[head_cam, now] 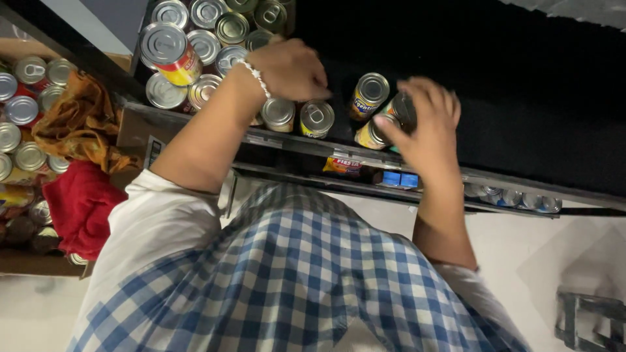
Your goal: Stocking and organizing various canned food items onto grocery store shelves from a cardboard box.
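Your blue and white checked apron (293, 274) fills the bottom of the view, nearest the lens, with white sleeves at either side of it. Beyond it runs the dark shelf (195, 124), and everything else is placed from that edge.

Just above the shelf edge, near the middle, your right hand (424, 124) wraps its fingers around a tilted can (385, 127) with a yellow label and a silver pull-tab lid; the grasp is firm, thumb on the near side. To the left of it your left hand (290, 68), with a beaded bracelet (255, 77) at the wrist, rests curled over the row of cans; whether it grips one, you cannot tell.

Between the two hands stand three upright cans with silver lids, the rightmost can (368, 94) yellow-labelled. Further left on the shelf a cluster of cans (195, 45) crowds together, one with a red and yellow label standing tallest.

Under the shelf edge hang narrow price strips, and a lower tier shows a yellow packet (343, 166) and small blue boxes (399, 178).

Left of the shelf, a box of more cans (23, 98) holds an orange cloth (78, 124) and a red cloth (81, 205). The shelf back is black; the floor below is pale, with a metal frame (587, 322) at the far right.
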